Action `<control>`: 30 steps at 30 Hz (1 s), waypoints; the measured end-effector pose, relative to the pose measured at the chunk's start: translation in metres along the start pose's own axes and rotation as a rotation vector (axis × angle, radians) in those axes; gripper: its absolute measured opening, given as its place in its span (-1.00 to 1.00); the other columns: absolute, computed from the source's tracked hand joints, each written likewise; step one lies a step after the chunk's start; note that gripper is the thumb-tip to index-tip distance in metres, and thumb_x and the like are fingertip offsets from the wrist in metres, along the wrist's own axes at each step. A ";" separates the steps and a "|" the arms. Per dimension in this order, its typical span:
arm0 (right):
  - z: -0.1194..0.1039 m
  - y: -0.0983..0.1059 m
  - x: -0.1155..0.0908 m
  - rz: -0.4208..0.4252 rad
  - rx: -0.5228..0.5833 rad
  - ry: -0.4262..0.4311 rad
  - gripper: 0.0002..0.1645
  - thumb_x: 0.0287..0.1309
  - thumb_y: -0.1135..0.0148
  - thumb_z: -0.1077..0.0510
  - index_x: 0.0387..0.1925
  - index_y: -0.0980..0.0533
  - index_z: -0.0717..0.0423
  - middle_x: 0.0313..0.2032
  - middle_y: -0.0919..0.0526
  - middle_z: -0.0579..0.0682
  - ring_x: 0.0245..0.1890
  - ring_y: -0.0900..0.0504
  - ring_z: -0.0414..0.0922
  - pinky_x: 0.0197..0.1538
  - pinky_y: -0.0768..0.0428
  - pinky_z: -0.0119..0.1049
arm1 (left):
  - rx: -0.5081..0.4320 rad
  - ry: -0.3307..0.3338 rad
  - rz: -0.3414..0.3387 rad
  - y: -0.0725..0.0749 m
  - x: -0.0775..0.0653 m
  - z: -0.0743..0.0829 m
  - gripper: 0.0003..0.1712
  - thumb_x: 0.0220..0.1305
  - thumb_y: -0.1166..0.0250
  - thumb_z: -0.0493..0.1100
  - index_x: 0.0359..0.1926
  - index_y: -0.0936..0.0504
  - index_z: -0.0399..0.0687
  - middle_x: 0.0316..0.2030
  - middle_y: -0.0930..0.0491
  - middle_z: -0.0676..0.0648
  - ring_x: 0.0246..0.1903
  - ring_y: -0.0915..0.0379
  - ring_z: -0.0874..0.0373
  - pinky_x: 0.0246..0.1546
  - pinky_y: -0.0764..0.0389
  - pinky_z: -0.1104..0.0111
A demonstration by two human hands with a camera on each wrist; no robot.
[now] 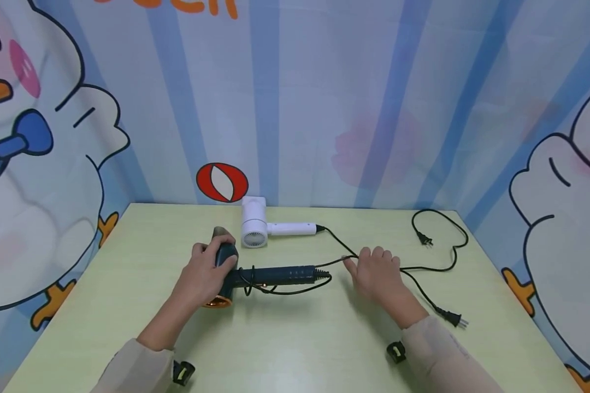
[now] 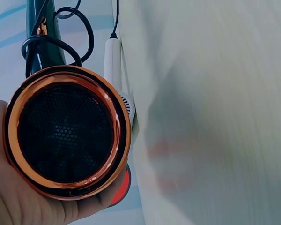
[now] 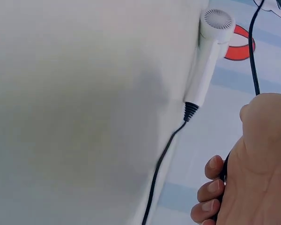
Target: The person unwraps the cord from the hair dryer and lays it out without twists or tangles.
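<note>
A dark teal hair dryer (image 1: 275, 276) with a copper-coloured rim is held up by its head in my left hand (image 1: 204, 273), its handle pointing right. In the left wrist view the copper-ringed mesh end (image 2: 65, 133) faces the camera, with fingers around the barrel. Black cord loops (image 2: 56, 44) wrap the handle. My right hand (image 1: 379, 275) grips the black cord to the right of the handle; in the right wrist view the cord (image 3: 254, 51) runs out past the thumb, fingers curled round it.
A white hair dryer (image 1: 254, 222) lies at the table's back, its cord (image 1: 341, 241) running toward my right hand. Two black plugs lie on the right: one plug (image 1: 424, 238) farther back, another plug (image 1: 452, 317) nearer. The pale table (image 1: 295, 349) meets a printed curtain (image 1: 305, 109) behind.
</note>
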State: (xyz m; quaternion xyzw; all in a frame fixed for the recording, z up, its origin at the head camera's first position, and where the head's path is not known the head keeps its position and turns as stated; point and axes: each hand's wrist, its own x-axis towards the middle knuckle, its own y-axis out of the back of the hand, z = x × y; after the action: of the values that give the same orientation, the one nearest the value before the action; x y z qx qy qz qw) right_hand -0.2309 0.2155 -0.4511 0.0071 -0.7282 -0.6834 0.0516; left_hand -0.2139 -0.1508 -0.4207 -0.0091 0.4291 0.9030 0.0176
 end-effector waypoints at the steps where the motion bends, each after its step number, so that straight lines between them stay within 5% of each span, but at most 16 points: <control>1: 0.001 0.003 0.002 -0.004 0.006 -0.010 -0.34 0.53 0.18 -0.29 -0.44 -0.26 0.19 -0.46 -0.31 0.16 -0.43 -0.33 0.11 -0.29 -0.29 0.01 | -0.001 -0.002 -0.002 0.000 0.000 0.000 -0.52 0.53 -0.05 0.18 0.38 -0.27 0.38 0.30 -0.14 -0.35 -0.06 -0.46 -0.34 -0.27 -0.60 0.09; 11: 0.005 0.031 0.011 -0.027 0.093 -0.054 -0.26 0.55 0.36 -0.34 -0.41 -0.28 0.22 -0.40 -0.32 0.21 -0.39 -0.31 0.15 -0.24 -0.24 0.03 | 0.017 0.012 -0.002 -0.001 -0.003 0.000 -0.52 0.52 -0.07 0.17 0.38 -0.28 0.37 0.29 -0.17 -0.34 -0.08 -0.47 -0.31 -0.29 -0.60 0.11; 30: 0.001 0.039 0.013 -0.036 0.114 -0.058 -0.20 0.53 0.42 -0.39 -0.34 -0.32 0.26 -0.36 -0.37 0.25 -0.35 -0.38 0.18 -0.20 -0.32 0.11 | 0.041 0.022 -0.005 -0.002 -0.003 -0.005 -0.51 0.52 -0.08 0.15 0.39 -0.29 0.32 0.27 -0.18 -0.36 -0.10 -0.49 -0.31 -0.29 -0.60 0.10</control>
State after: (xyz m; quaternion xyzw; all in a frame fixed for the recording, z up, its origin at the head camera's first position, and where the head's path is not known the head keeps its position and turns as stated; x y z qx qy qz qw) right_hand -0.2419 0.2177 -0.4111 0.0035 -0.7667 -0.6417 0.0177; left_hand -0.2105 -0.1538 -0.4255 -0.0196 0.4478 0.8938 0.0156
